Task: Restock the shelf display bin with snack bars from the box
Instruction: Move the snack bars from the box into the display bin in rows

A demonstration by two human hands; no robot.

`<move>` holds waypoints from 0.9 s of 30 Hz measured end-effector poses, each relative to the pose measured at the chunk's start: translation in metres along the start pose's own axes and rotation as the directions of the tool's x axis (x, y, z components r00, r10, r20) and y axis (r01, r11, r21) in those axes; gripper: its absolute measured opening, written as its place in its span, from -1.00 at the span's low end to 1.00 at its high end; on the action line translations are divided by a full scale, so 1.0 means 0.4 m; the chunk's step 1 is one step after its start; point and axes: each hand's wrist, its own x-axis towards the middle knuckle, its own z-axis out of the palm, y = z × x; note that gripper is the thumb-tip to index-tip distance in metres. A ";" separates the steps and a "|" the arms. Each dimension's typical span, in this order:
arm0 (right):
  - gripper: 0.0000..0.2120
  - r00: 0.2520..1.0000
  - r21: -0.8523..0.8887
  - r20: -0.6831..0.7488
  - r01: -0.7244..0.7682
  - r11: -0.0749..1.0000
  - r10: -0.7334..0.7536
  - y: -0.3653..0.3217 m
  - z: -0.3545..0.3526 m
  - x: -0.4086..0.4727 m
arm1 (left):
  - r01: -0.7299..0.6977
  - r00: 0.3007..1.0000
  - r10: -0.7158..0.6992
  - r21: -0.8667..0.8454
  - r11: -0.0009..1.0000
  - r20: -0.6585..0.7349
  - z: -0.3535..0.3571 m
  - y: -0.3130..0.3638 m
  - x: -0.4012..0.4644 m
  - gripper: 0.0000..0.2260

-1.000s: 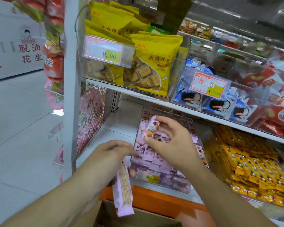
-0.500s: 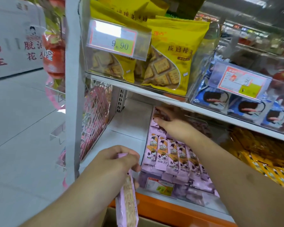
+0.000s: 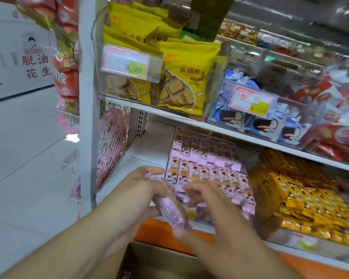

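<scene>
Left hand (image 3: 141, 190) fingers are clamped on pink snack bars (image 3: 169, 212). Right hand (image 3: 208, 200) is blurred beside them, fingers apart, before the display bin (image 3: 238, 152).

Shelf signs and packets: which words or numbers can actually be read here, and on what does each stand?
"9.90": price tag on the clear bin of yellow biscuit bags.
"脱油花生": white carton at far left.
Yellow bag lettering: blurred, unreadable.
Red price tag on the blue packets' bin: too small.
Pink snack bars and the one in the left hand: print blurred.
</scene>
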 end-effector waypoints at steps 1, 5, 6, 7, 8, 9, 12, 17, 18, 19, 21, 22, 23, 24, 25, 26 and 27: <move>-0.38 1.000 -0.036 -0.003 -0.022 0.999 0.022 -0.004 0.010 -0.023 | -0.011 1.000 0.011 0.003 1.000 0.022 0.003 -0.009 -0.011 -0.52; -0.45 0.982 0.051 -0.187 -0.031 0.998 0.040 0.008 0.036 -0.062 | -0.057 0.995 0.056 0.014 0.998 0.087 0.025 -0.028 -0.062 -0.68; -0.52 0.971 0.159 -0.229 -0.029 0.987 0.065 0.017 0.033 -0.067 | -0.069 0.993 0.067 0.018 0.997 0.092 0.028 -0.028 -0.072 -0.70; -0.59 0.965 0.277 -0.235 -0.045 0.960 0.113 0.024 0.024 -0.072 | -0.082 0.993 0.079 0.031 0.996 0.094 0.029 -0.026 -0.080 -0.72; -0.64 0.964 0.383 -0.212 -0.070 0.921 0.161 0.027 0.012 -0.077 | -0.087 0.992 0.083 0.041 0.995 0.099 0.028 -0.023 -0.088 -0.73; -0.67 0.964 0.469 -0.177 -0.096 0.878 0.200 0.029 0.001 -0.083 | -0.087 0.991 0.081 0.053 0.995 0.109 0.027 -0.018 -0.094 -0.73; -0.76 0.961 0.624 -0.083 -0.156 0.766 0.263 0.039 -0.025 -0.092 | -0.084 0.986 0.069 0.093 0.992 0.154 0.021 -0.006 -0.106 -0.75; -0.81 0.957 0.640 -0.073 -0.171 0.749 0.280 0.060 -0.034 -0.088 | -0.081 0.984 0.047 0.198 0.977 0.169 0.012 -0.004 -0.100 -0.77; -0.82 0.959 0.634 -0.082 -0.161 0.756 0.273 0.062 -0.036 -0.088 | -0.085 0.984 0.046 0.225 0.971 0.174 0.010 -0.003 -0.096 -0.77; -0.83 0.959 0.634 -0.105 -0.140 0.760 0.265 0.064 -0.038 -0.086 | -0.093 0.981 0.044 0.263 0.960 0.187 0.008 -0.003 -0.091 -0.78; -0.83 0.945 0.665 -0.175 -0.094 0.741 0.277 0.065 -0.043 -0.080 | -0.097 0.973 0.015 0.350 0.932 0.230 0.000 -0.004 -0.081 -0.74; -0.83 0.931 0.699 -0.205 -0.077 0.711 0.302 0.062 -0.044 -0.076 | -0.087 0.967 -0.018 0.397 0.914 0.254 -0.002 -0.005 -0.078 -0.68; -0.82 0.919 0.730 -0.225 -0.061 0.681 0.325 0.058 -0.045 -0.072 | -0.071 0.959 -0.060 0.441 0.895 0.277 -0.001 -0.008 -0.077 -0.64; -0.79 0.908 0.739 -0.248 -0.048 0.672 0.337 0.058 -0.045 -0.067 | -0.059 0.951 -0.095 0.474 0.878 0.294 0.003 -0.011 -0.077 -0.64; -0.75 0.903 0.723 -0.271 -0.038 0.689 0.334 0.062 -0.043 -0.064 | -0.051 0.947 -0.114 0.491 0.870 0.300 0.007 -0.014 -0.079 -0.65; -0.71 0.910 0.689 -0.278 -0.034 0.724 0.307 0.067 -0.042 -0.065 | -0.046 0.949 -0.116 0.494 0.868 0.293 0.010 -0.018 -0.077 -0.66; -0.66 0.930 0.640 -0.261 -0.034 0.768 0.259 0.072 -0.038 -0.069 | -0.049 0.954 -0.103 0.486 0.873 0.280 0.013 -0.022 -0.076 -0.66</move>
